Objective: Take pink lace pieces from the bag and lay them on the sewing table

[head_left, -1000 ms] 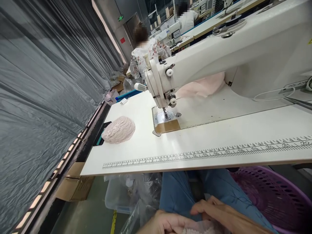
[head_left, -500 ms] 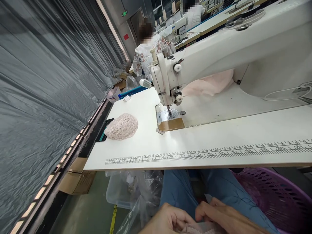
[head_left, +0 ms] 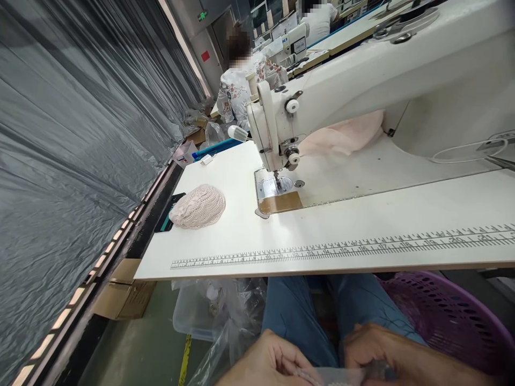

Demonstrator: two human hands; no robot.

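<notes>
Both my hands are low in my lap, under the front edge of the white sewing table (head_left: 362, 225). My left hand (head_left: 270, 362) and my right hand (head_left: 384, 354) are closed on the two ends of a pale piece of fabric (head_left: 341, 375), mostly cut off by the bottom edge of the picture. A pink knitted cap (head_left: 198, 206) lies on the table's left part, apart from both hands. The white sewing machine (head_left: 362, 69) stands behind, its needle (head_left: 277, 179) over the metal plate.
Pink fabric (head_left: 346, 134) lies behind the machine arm. A printed ruler (head_left: 341, 247) runs along the table front. To my right is a purple basket (head_left: 454, 316); under the table, a clear plastic bin (head_left: 193, 316). Cardboard boxes (head_left: 124, 292) and grey sheeting (head_left: 80, 134) at left. A person (head_left: 241, 80) sits farther back.
My hands have moved apart and lower in the picture, the right one going right, and the pink knit seen between them earlier now shows only as a pale strip. The view shifted slightly.
</notes>
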